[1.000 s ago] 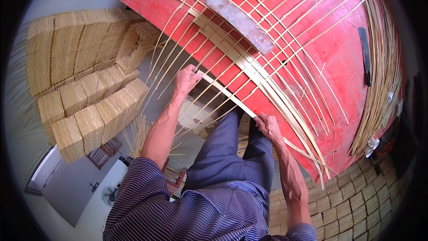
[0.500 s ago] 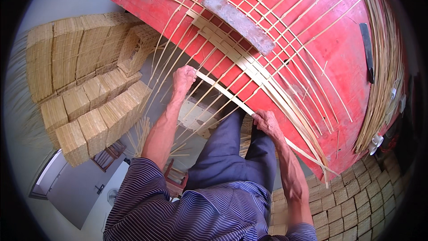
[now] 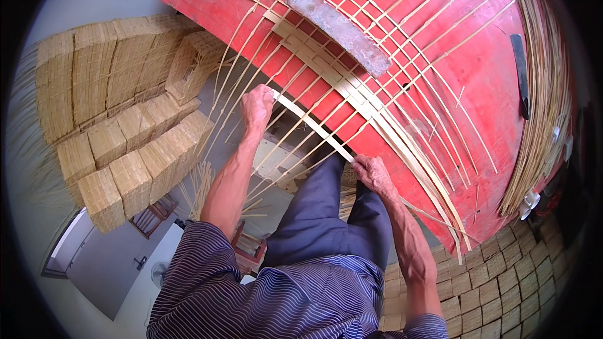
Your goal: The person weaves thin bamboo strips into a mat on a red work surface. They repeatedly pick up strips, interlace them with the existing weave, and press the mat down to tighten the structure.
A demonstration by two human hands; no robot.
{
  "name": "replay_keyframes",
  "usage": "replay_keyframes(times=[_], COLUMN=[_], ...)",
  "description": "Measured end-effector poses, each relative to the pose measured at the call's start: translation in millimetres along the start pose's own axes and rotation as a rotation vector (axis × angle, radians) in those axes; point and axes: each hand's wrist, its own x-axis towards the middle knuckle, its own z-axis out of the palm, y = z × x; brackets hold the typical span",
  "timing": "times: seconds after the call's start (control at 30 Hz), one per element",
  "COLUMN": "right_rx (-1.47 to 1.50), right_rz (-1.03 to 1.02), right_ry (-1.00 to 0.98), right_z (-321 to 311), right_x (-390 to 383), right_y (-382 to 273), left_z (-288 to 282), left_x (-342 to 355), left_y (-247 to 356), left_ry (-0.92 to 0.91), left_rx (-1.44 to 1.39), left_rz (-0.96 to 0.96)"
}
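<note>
Person's L hand (image 3: pixel 257 105) is gripping one end of a flat pale strip (image 3: pixel 321 132) in a tight fist; R hand (image 3: pixel 375 176) is pinching it further along. The strip is running betw. both hands, just off the near edge of the red table (image 3: pixel 493 94), crossing the thin canes (image 3: pixel 362 128) that are overhanging there. Approx. mid-lattice, a heavy greyish bar (image 3: pixel 339 30) is lying on top. Stacked woven pcs. (image 3: pixel 125 75) are standing over at L.

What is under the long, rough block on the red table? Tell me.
Strips of the woven lattice run under the block, red tabletop showing in the gaps around it. What lies directly beneath is hidden.
</note>
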Motion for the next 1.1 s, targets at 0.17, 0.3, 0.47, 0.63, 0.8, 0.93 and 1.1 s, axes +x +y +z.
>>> replay_keyframes(times=[0.17, 0.3, 0.47, 0.63, 0.8, 0.93, 1.1], right_rx=[-0.046, -0.061, -0.081, -0.094, -0.228, -0.390, -0.610], right_rz=[-0.077, -0.089, -0.147, -0.222, -0.163, -0.158, -0.131], right_ry=[-0.005, 0.016, 0.047, 0.161, 0.384, 0.453, 0.450], right_z=[-4.3, -2.2, 1.2, 3.2, -2.6, -0.1, -5.2], right_x=[-3.7, -5.0, -4.5, -5.8, -1.2, 8.8, 8.3], right_y=[-10.3, -7.3, -4.3, 0.6, 7.9, 2.0, 9.3], left_z=[1.1, -3.2, -5.0, -5.5, -3.7, -12.0, -7.3], left_x=[7.0, 10.8, 21.8, 30.5, 47.2, 53.9, 57.8], left_y=[-2.9, 6.2, 1.9, 8.2, 19.9, 11.0, 16.2], left_ry=[0.041, 0.035, -0.041, -0.125, -0.094, -0.094, -0.202], left_rx=[0.043, 0.045, -0.120, -0.372, -0.242, -0.100, -0.213], left_rz=[0.038, 0.068, 0.034, -0.086, 0.066, 0.132, 0.012])
